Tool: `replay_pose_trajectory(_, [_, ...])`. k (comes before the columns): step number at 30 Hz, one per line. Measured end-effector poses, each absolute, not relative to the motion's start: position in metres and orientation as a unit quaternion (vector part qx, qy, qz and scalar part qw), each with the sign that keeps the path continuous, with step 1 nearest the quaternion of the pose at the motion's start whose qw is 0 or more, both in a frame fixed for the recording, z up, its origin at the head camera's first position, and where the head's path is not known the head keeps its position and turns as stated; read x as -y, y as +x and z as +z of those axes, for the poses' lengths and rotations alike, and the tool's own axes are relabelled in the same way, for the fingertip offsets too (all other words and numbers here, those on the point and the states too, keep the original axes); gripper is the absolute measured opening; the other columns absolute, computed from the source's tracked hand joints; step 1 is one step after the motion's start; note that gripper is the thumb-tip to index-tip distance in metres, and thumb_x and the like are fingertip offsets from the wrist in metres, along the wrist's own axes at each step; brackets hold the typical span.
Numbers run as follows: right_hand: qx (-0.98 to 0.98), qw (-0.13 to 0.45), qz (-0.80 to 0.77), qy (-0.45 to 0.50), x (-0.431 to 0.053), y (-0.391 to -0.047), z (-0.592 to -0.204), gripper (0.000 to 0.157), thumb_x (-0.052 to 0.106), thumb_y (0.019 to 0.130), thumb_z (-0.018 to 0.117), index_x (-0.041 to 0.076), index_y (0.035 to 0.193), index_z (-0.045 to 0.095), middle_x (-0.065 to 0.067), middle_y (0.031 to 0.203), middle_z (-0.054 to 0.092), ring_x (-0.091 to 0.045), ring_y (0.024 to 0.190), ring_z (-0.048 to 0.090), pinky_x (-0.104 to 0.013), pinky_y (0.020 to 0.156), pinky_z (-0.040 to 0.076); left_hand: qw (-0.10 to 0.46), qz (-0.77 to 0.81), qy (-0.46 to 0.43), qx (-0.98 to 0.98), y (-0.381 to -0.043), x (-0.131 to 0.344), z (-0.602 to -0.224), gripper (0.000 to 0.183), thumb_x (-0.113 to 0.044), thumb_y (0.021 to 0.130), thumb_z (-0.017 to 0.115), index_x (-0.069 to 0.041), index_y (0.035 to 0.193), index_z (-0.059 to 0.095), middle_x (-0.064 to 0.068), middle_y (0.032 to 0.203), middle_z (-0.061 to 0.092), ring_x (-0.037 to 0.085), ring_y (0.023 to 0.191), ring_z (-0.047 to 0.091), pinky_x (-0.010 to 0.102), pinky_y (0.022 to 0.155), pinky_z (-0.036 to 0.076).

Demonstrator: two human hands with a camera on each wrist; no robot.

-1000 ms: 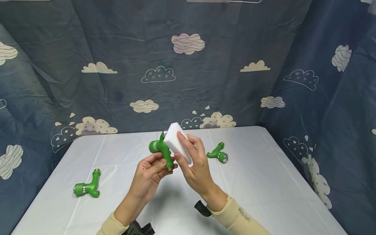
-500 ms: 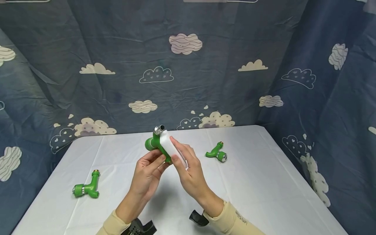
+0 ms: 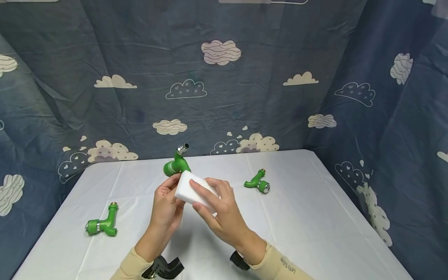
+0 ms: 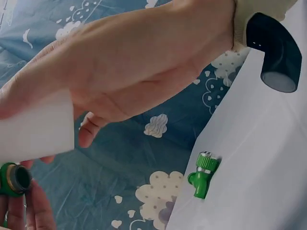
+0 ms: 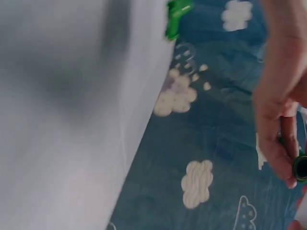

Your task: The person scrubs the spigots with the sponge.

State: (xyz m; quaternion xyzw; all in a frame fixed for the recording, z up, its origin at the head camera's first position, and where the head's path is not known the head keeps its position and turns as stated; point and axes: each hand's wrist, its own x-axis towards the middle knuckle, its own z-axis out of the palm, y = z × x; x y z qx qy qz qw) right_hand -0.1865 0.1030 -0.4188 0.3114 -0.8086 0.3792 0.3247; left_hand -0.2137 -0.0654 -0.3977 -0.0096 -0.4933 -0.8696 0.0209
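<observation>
My left hand [image 3: 165, 206] grips a green tap [image 3: 177, 165] with a silver outlet, raised above the table. The lower part of that tap is hidden behind a white sponge [image 3: 194, 191], which my right hand [image 3: 224, 214] holds between thumb and fingers. In the left wrist view, the sponge [image 4: 38, 127] is just above the tap's dark round end [image 4: 20, 179], but whether they touch is unclear. The right wrist view shows the left hand [image 5: 278, 110] around the tap, whose open end [image 5: 301, 168] faces the camera.
Two more green taps lie on the white-covered table [image 3: 308, 221]: one tap [image 3: 103, 221] at the left, another tap [image 3: 258, 181] to the right of the hands. A dark blue cloth with clouds [image 3: 224, 97] hangs behind and at both sides.
The held tap has moved left and tilted, with its silver outlet pointing up. The sponge has shifted down and left along it, turning its broad face to the head camera.
</observation>
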Motion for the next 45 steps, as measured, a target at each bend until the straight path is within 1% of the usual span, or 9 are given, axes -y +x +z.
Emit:
replay_pose_trajectory(3, [0.812, 0.376, 0.304, 0.328, -0.105, -0.191, -0.420, 0.043, 0.043, 0.113, 0.054, 0.024, 0.151, 0.063, -0.012, 0.140, 0.060, -0.027, 0.121, 0.054, -0.045, 0.096, 0.048, 0.013, -0.845, -0.014, 0.535, -0.213, 0.065, -0.397, 0.030, 0.011, 0.105, 0.052, 0.002, 0.128, 0.069, 0.000, 0.116, 0.072, 0.008, 0.105, 0.072, 0.021, 0.089, 0.064])
replay_pose_trajectory(8, [0.810, 0.414, 0.250, 0.330, -0.112, -0.200, -0.416, 0.045, 0.048, 0.113, 0.049, 0.025, 0.149, 0.064, -0.014, 0.139, 0.061, -0.030, 0.120, 0.054, -0.047, 0.094, 0.048, 0.001, -0.787, -0.064, 0.614, -0.210, 0.064, -0.398, 0.044, 0.017, 0.099, 0.057, 0.014, 0.143, 0.058, 0.018, 0.136, 0.069, 0.008, 0.114, 0.071, 0.023, 0.093, 0.062])
replay_pose_trajectory(15, [0.818, 0.446, 0.175, 0.319, -0.125, -0.205, -0.410, 0.046, 0.051, 0.114, 0.044, 0.026, 0.147, 0.066, -0.018, 0.138, 0.060, -0.034, 0.120, 0.053, -0.047, 0.087, 0.049, 0.027, -0.689, -0.115, 0.715, -0.209, 0.069, -0.402, 0.028, 0.006, 0.096, 0.073, 0.004, 0.124, 0.076, 0.018, 0.107, 0.079, 0.012, 0.085, 0.073, 0.028, 0.079, 0.063])
replay_pose_trajectory(22, [0.828, 0.441, 0.153, 0.310, -0.136, -0.206, -0.399, 0.047, 0.050, 0.115, 0.042, 0.026, 0.149, 0.064, -0.021, 0.134, 0.061, -0.036, 0.115, 0.054, -0.048, 0.085, 0.048, 0.106, -0.574, -0.198, 0.787, -0.208, 0.071, -0.408, 0.017, -0.005, 0.092, 0.082, -0.010, 0.108, 0.084, 0.005, 0.096, 0.082, 0.009, 0.082, 0.073, 0.023, 0.069, 0.059])
replay_pose_trajectory(27, [0.858, 0.328, 0.233, 0.319, -0.149, -0.208, -0.379, 0.044, 0.045, 0.114, 0.049, 0.029, 0.154, 0.060, -0.015, 0.134, 0.063, -0.031, 0.116, 0.056, -0.045, 0.088, 0.046, 0.205, -0.485, -0.252, 0.812, -0.206, 0.072, -0.412, 0.021, -0.002, 0.088, 0.085, -0.010, 0.108, 0.085, -0.001, 0.101, 0.083, 0.006, 0.080, 0.071, 0.024, 0.067, 0.060])
replay_pose_trajectory(31, [0.862, 0.156, 0.362, 0.318, -0.165, -0.211, -0.360, 0.042, 0.031, 0.113, 0.057, 0.032, 0.155, 0.059, -0.004, 0.131, 0.065, -0.022, 0.117, 0.056, -0.040, 0.091, 0.051, 0.250, -0.442, -0.307, 0.805, -0.205, 0.074, -0.414, 0.018, -0.001, 0.086, 0.086, -0.009, 0.102, 0.084, -0.001, 0.102, 0.082, 0.009, 0.085, 0.073, 0.027, 0.071, 0.063])
replay_pose_trajectory(36, [0.812, -0.048, 0.498, 0.300, -0.179, -0.217, -0.355, 0.042, 0.029, 0.116, 0.047, 0.025, 0.156, 0.058, -0.004, 0.133, 0.069, -0.022, 0.107, 0.061, -0.033, 0.085, 0.056, 0.297, -0.431, -0.366, 0.770, -0.204, 0.074, -0.414, 0.021, 0.002, 0.083, 0.088, -0.010, 0.099, 0.082, 0.000, 0.102, 0.080, 0.016, 0.093, 0.073, 0.020, 0.085, 0.060])
replay_pose_trajectory(40, [0.775, -0.117, 0.556, 0.276, -0.182, -0.220, -0.364, 0.047, 0.032, 0.117, 0.039, 0.010, 0.154, 0.059, -0.011, 0.129, 0.070, -0.022, 0.100, 0.058, -0.030, 0.083, 0.049, 0.340, -0.429, -0.382, 0.745, -0.205, 0.073, -0.413, 0.023, 0.005, 0.080, 0.089, -0.008, 0.097, 0.082, 0.003, 0.102, 0.080, 0.019, 0.092, 0.070, 0.017, 0.087, 0.057])
replay_pose_trajectory(45, [0.711, -0.171, 0.638, 0.243, -0.181, -0.223, -0.376, 0.056, 0.036, 0.118, 0.036, -0.006, 0.151, 0.054, -0.004, 0.123, 0.067, -0.017, 0.102, 0.056, -0.028, 0.088, 0.047, 0.374, -0.422, -0.389, 0.729, -0.206, 0.075, -0.412, 0.026, 0.009, 0.079, 0.087, -0.003, 0.101, 0.082, 0.008, 0.104, 0.079, 0.023, 0.093, 0.070, 0.016, 0.091, 0.057])
